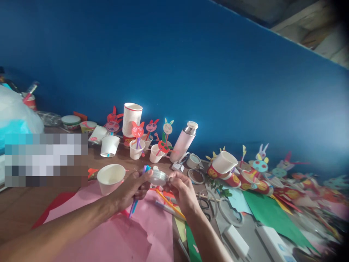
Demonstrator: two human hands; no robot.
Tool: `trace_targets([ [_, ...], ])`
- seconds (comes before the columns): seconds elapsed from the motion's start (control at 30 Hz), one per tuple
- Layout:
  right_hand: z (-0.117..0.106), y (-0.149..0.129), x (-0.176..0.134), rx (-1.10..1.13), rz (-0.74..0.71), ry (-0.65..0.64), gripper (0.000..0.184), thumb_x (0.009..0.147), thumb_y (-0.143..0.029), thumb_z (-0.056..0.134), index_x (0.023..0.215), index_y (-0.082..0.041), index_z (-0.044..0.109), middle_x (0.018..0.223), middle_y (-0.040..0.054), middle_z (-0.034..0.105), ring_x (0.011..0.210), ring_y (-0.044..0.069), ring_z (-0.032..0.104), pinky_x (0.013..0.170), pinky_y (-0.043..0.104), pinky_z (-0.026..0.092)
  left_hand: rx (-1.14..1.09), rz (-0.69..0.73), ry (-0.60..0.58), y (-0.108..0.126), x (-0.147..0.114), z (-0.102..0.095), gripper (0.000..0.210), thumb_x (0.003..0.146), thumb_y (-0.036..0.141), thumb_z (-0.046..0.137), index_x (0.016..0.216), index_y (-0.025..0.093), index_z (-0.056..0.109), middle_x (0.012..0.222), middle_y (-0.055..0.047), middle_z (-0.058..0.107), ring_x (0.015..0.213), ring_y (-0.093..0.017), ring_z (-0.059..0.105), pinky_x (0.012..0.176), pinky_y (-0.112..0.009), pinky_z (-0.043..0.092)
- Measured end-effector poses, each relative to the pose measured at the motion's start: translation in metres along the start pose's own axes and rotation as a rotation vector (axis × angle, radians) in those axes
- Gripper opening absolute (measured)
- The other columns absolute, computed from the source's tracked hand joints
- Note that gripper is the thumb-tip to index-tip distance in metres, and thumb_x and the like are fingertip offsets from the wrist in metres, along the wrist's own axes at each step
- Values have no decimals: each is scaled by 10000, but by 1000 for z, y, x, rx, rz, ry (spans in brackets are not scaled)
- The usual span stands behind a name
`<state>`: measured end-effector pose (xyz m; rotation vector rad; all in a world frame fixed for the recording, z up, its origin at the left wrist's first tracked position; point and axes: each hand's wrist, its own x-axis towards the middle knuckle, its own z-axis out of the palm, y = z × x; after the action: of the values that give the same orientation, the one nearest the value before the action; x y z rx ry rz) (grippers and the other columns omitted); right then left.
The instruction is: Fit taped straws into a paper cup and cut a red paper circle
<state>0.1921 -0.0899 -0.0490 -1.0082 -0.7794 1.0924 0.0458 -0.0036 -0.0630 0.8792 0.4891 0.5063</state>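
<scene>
Blue and purple drinking straws [133,208] pass through the closed fingers of my left hand [137,183], their tops showing above it. Between my two hands is a roll of clear tape [159,178]. My left thumb and fingertips meet the roll's left side. The fingers of my right hand [182,187] are pinched at its right edge; whether a loose tape end is between them I cannot make out. Below my hands lies pink paper [114,238]. A white paper cup [110,176] stands just left of my left forearm.
Small cups with paper animal figures [137,147] line the wall beside a stack of cups [132,120] and a pink thermos [184,142]. Scissors [204,207], green paper [272,214] and a white box [236,240] lie to the right.
</scene>
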Motion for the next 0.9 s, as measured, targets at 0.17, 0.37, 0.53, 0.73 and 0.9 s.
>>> trace_targets([
  [0.17, 2, 2, 1, 168, 21, -47, 119, 670, -239, 638, 601, -172, 568, 508, -61, 448, 482, 73, 417, 517, 204, 351, -98, -117, -45, 3, 0, -2, 432, 642, 497, 745, 687, 173, 462, 408, 135, 315, 335, 9, 138, 343, -131, 95],
  [0.37, -1, 6, 4, 216, -3, -63, 175, 764, -280, 663, 653, -160, 602, 553, -44, 473, 496, 66, 411, 502, 193, 350, -182, -203, -93, 2, 4, -9, 434, 686, 504, 706, 593, 163, 454, 376, 118, 312, 320, 0, 136, 326, -144, 99],
  [0.53, -5, 6, 6, 167, -84, -21, 113, 811, -288, 641, 773, -182, 645, 597, -48, 513, 510, 63, 448, 516, 188, 383, -230, -222, -108, 3, 7, -13, 450, 679, 529, 706, 606, 159, 460, 372, 119, 317, 326, -2, 120, 317, -141, 112],
  [0.73, 0, 3, -1, 41, -111, -70, 182, 788, -219, 659, 965, -179, 646, 836, -1, 610, 713, 95, 513, 667, 205, 413, -269, -266, -147, -1, 8, -14, 451, 766, 558, 603, 609, 153, 481, 365, 109, 320, 320, -10, 108, 303, -136, 133],
  [0.9, -1, 7, -2, -29, -121, -134, 221, 806, -238, 622, 1023, -194, 625, 916, 16, 622, 776, 124, 524, 708, 240, 415, -282, -314, -187, -8, 12, -19, 498, 825, 550, 525, 541, 146, 453, 362, 102, 305, 305, -4, 105, 296, -140, 139],
])
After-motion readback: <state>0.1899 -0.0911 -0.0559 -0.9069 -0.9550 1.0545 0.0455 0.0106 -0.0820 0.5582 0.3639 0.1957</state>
